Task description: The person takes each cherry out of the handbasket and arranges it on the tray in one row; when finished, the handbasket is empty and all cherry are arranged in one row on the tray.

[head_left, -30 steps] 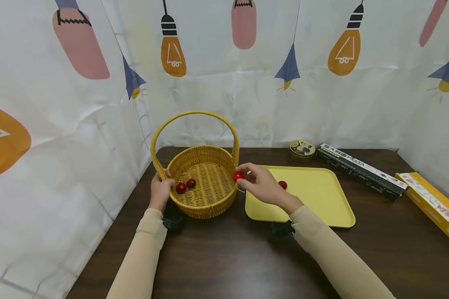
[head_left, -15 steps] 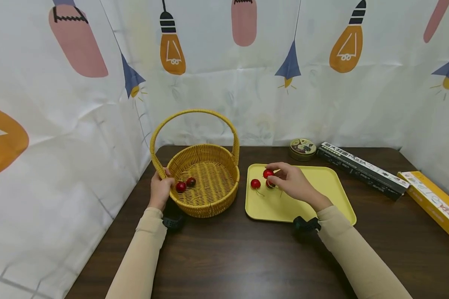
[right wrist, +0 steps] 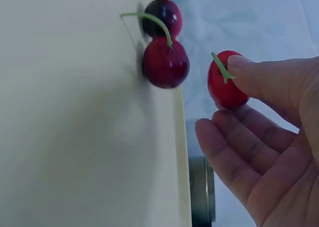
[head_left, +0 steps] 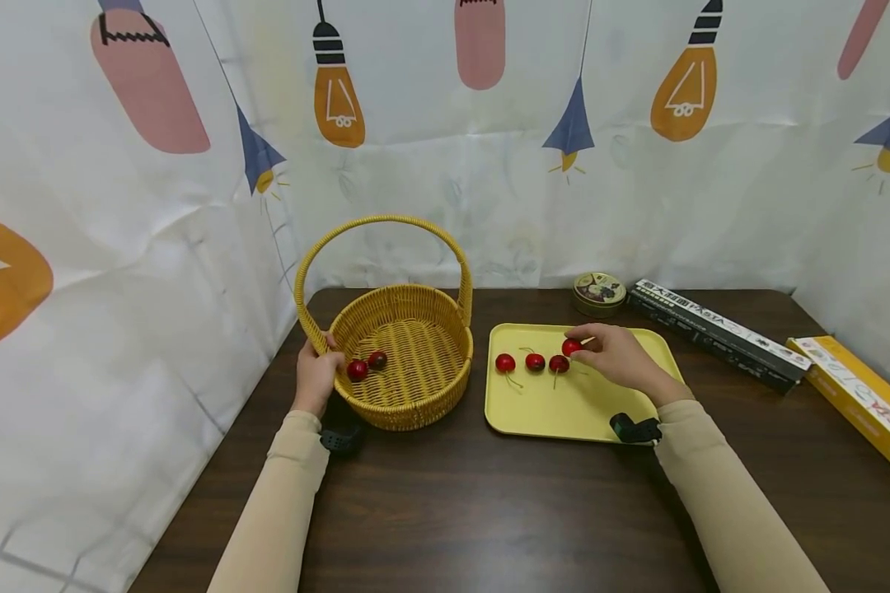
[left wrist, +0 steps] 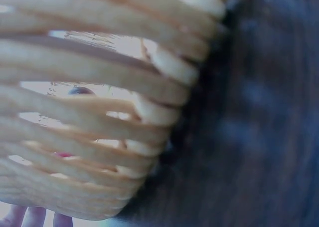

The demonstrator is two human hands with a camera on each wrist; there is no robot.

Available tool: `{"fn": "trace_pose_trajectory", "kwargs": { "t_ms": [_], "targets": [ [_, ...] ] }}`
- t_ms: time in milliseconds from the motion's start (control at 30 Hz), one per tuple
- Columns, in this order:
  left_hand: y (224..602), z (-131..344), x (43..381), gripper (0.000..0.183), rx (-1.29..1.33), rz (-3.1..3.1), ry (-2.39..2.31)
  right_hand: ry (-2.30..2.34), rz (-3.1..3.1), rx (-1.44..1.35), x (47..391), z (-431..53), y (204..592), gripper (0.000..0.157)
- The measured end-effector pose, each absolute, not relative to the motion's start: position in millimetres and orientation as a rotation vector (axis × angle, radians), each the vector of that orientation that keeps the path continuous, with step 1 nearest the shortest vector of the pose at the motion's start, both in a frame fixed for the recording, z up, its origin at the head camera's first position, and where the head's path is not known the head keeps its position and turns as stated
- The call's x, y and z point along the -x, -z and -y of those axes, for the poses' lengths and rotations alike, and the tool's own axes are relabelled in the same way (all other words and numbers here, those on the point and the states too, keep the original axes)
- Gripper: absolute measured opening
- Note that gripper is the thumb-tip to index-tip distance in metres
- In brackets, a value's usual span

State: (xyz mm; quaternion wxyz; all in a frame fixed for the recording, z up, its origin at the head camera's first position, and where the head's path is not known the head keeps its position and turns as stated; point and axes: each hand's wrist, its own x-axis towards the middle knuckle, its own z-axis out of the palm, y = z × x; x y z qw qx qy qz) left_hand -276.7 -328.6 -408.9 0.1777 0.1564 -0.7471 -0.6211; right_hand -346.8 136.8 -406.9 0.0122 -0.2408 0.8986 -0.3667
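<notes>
My left hand grips the yellow wicker basket at its left side, where the tall handle meets the rim. Inside the basket lie two dark red cherries. In the left wrist view the woven wall fills much of the picture, with fingertips at the lower left. Over the yellow tray, my right hand pinches a bright red cherry with a green stem between thumb and fingers. Three other cherries lie in a row on the tray, just left of the held one.
Behind the tray stands a round tin. A long black pasta box lies to its right, and a yellow pasta box sits at the table's right side. A patterned cloth hangs behind the dark wooden table.
My right hand has moved right with the cherry, from the basket's right rim across the tray, uncovering the cherries lying there. The left hand has stayed on the basket.
</notes>
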Motion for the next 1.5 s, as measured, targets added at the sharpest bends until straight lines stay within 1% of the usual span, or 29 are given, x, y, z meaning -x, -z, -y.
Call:
{"fn": "trace_pose_trajectory", "kwargs": {
  "t_ms": [367, 533, 867, 1333, 1500],
  "targets": [
    [409, 329, 275, 0.031, -0.423, 2.121, 1.756, 1.03, -2.808, 0.769, 348, -158, 416, 0.034],
    [410, 329, 276, 0.031, -0.438, 2.122, 1.751, 1.002, -2.789, 0.723, 348, -160, 419, 0.034],
    [409, 329, 276, 0.03, -0.453, 2.131, 1.756, 0.999, -2.763, 0.717, 351, -157, 427, 0.034],
    [410, 330, 276, 0.03, -0.45, 2.13, 1.75, 0.954, -2.752, 0.781, 348, -158, 421, 0.037],
    [409, 329, 276, 0.03, -0.452, 2.129, 1.753, 0.932, -2.746, 0.791, 342, -159, 408, 0.041]
  ]
}}
